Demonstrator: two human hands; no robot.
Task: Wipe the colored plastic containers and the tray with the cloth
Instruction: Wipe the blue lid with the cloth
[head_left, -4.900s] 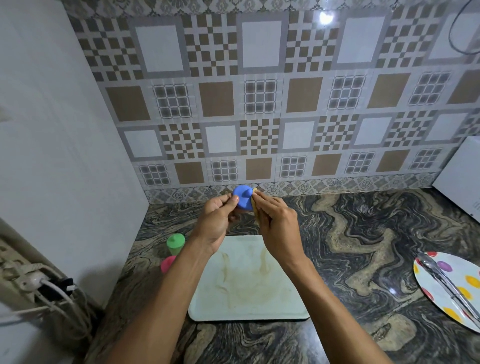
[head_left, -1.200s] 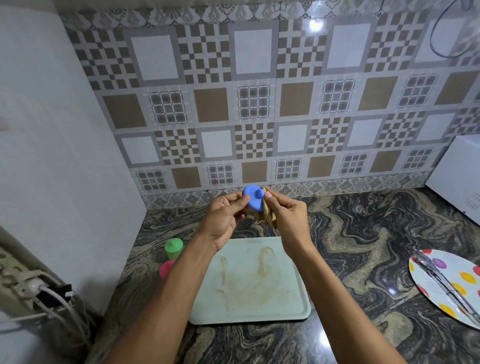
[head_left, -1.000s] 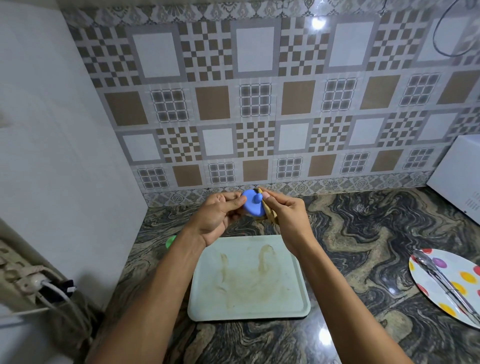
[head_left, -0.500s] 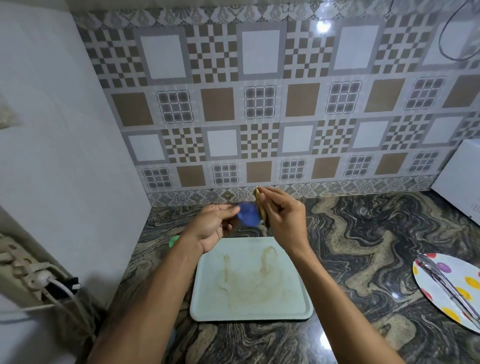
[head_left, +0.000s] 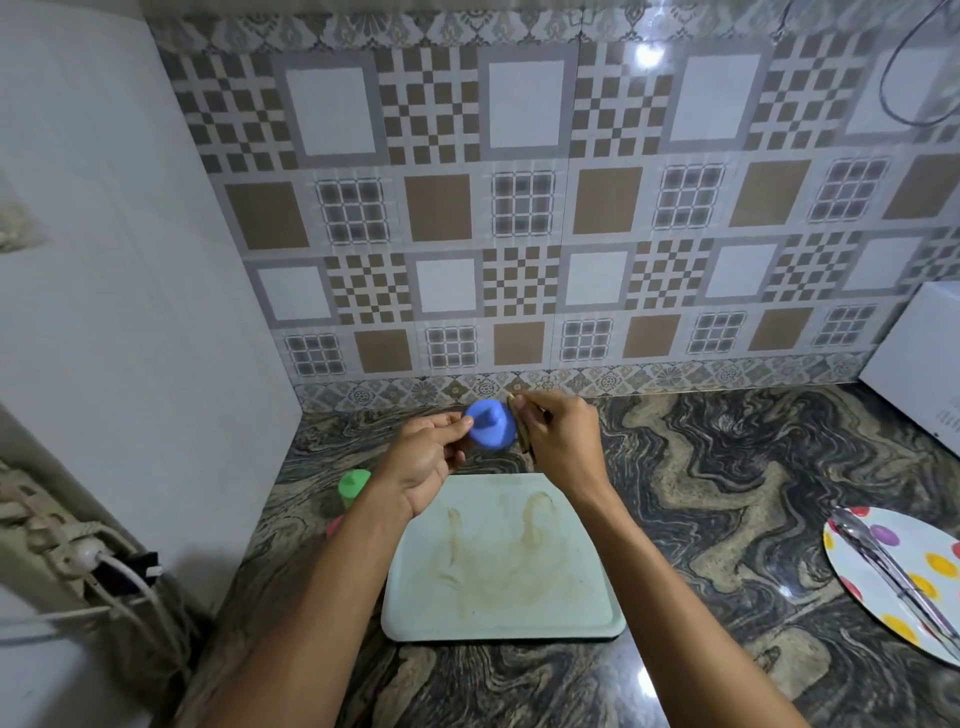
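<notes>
My left hand (head_left: 427, 457) pinches a small blue plastic container (head_left: 489, 429) above the far edge of the tray. Against the container's right side, my right hand (head_left: 561, 441) grips a folded tan cloth (head_left: 521, 434). The pale green tray (head_left: 498, 561), streaked with brown smears, lies on the marble counter below both hands. A green container (head_left: 353, 483) stands left of the tray, and a sliver of a pink container (head_left: 333, 526) shows just in front of it, mostly hidden behind my left forearm.
At the right edge of the counter a polka-dot plate (head_left: 883, 577) carries metal tongs (head_left: 893, 571). A white appliance (head_left: 924, 364) stands at the back right. A white wall closes the left side, with cables and a plug (head_left: 88, 561) low on it.
The blue container has risen slightly and turned in my left hand, its knobbed end now facing me. The cloth stays pressed at its right side. Tray and other containers have not moved.
</notes>
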